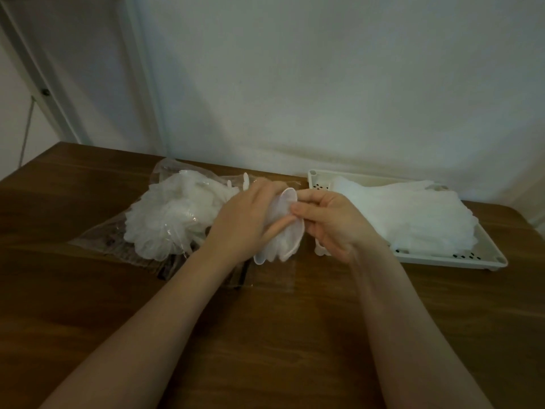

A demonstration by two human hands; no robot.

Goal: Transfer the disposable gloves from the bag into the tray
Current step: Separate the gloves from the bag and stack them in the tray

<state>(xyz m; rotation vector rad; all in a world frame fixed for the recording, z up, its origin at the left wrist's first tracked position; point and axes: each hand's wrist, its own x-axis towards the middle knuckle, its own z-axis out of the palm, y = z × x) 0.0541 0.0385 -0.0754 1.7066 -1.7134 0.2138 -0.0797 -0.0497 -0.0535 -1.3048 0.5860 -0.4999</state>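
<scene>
Both hands meet mid-table on one glove (284, 228), between bag (165, 219) and tray (448, 256). Glove's long axis runs near-to-far, cuff up, fingers dangling toward table. Left hand (250, 219) curls round its left side; right hand (333, 222) pinches cuff edge. Tray lies just right of the grip, already heaped; right hand nearer. Forearms converge, wrists raised. More gloves in bag.
</scene>
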